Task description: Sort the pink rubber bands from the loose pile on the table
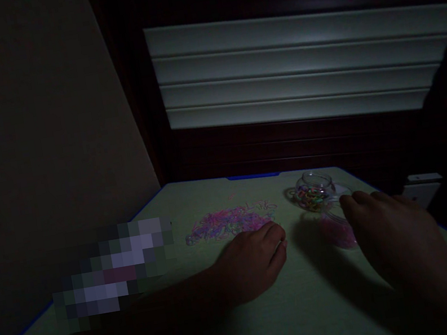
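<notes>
The scene is dim. A loose heap of small pink and purple rubber bands (228,222) lies spread on a pale green table (298,303). My left hand (253,262) rests on the table just below the heap, its fingers curled under, with nothing visible in them. A small clear round jar (315,191) with mixed coloured bands stands at the back right. My right hand (393,236) hovers just right of the jar, fingers bent loosely and apart, over a clear lid or dish (339,231) with pink bands in it.
A blurred-out patch (114,271) covers something on the table's left part. The table has a blue edge (253,175) and stands against a dark wooden wall with a pale slatted panel (296,64). A plain wall is at left. A white object (421,186) sits beyond the right edge.
</notes>
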`<act>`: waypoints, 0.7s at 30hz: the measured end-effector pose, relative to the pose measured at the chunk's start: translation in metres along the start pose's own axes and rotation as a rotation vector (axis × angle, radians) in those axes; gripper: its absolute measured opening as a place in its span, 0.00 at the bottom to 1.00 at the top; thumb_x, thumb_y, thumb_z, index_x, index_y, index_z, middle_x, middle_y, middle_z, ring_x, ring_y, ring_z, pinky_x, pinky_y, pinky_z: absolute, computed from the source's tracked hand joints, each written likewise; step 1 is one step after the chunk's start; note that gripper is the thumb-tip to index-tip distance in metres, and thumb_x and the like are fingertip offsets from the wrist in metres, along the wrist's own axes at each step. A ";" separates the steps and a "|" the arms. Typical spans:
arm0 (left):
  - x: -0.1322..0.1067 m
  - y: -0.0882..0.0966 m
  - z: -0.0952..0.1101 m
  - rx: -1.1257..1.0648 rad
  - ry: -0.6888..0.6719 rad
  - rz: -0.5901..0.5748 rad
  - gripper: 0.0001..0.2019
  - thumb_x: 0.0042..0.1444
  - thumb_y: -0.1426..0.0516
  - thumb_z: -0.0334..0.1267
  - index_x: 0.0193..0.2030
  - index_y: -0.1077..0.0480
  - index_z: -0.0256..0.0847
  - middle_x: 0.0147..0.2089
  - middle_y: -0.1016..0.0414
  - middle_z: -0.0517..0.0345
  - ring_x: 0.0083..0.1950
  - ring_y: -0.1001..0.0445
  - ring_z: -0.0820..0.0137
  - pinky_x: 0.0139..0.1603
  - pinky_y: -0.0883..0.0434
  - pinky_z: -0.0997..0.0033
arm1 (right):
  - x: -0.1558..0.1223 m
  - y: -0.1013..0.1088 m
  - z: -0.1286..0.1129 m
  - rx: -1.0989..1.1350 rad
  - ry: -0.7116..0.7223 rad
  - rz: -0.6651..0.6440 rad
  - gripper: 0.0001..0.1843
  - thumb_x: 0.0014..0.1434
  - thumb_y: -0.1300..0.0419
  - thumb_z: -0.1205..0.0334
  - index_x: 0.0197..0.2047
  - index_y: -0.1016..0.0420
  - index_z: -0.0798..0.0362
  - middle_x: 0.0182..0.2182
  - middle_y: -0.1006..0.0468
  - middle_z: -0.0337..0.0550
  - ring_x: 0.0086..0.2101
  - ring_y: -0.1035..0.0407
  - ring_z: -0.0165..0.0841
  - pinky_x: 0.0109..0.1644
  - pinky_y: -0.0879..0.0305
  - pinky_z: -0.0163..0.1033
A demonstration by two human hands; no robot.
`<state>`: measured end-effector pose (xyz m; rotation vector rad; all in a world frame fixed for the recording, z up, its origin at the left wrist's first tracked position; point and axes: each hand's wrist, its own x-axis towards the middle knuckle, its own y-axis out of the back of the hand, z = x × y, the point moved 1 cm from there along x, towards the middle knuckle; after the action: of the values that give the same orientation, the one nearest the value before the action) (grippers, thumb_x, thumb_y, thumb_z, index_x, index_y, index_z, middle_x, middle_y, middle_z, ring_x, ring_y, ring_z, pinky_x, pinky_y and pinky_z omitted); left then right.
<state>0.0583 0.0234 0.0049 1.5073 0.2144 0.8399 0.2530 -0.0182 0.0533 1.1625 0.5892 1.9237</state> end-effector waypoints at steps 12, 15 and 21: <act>0.001 -0.002 0.000 0.005 0.002 0.013 0.06 0.60 0.58 0.34 0.38 0.43 0.39 0.35 0.35 0.58 0.32 0.34 0.73 0.32 0.37 0.73 | -0.001 -0.002 0.001 0.031 0.012 -0.034 0.10 0.45 0.51 0.77 0.25 0.34 0.55 0.23 0.29 0.49 0.24 0.36 0.36 0.25 0.49 0.39; 0.001 -0.001 0.001 0.007 0.003 0.011 0.07 0.60 0.58 0.34 0.38 0.42 0.39 0.36 0.35 0.58 0.32 0.34 0.73 0.32 0.37 0.73 | 0.000 -0.002 0.001 0.028 0.016 -0.026 0.10 0.45 0.50 0.77 0.25 0.34 0.54 0.23 0.29 0.48 0.23 0.37 0.35 0.26 0.49 0.39; 0.001 -0.001 0.001 0.021 0.011 0.015 0.07 0.60 0.58 0.35 0.38 0.42 0.39 0.36 0.35 0.58 0.32 0.34 0.72 0.31 0.37 0.72 | 0.000 -0.001 -0.001 0.071 0.062 -0.018 0.11 0.47 0.50 0.76 0.31 0.31 0.55 0.27 0.28 0.49 0.27 0.34 0.39 0.29 0.46 0.41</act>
<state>0.0602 0.0238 0.0045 1.5261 0.2206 0.8601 0.2523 -0.0177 0.0518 1.1408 0.7039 1.9438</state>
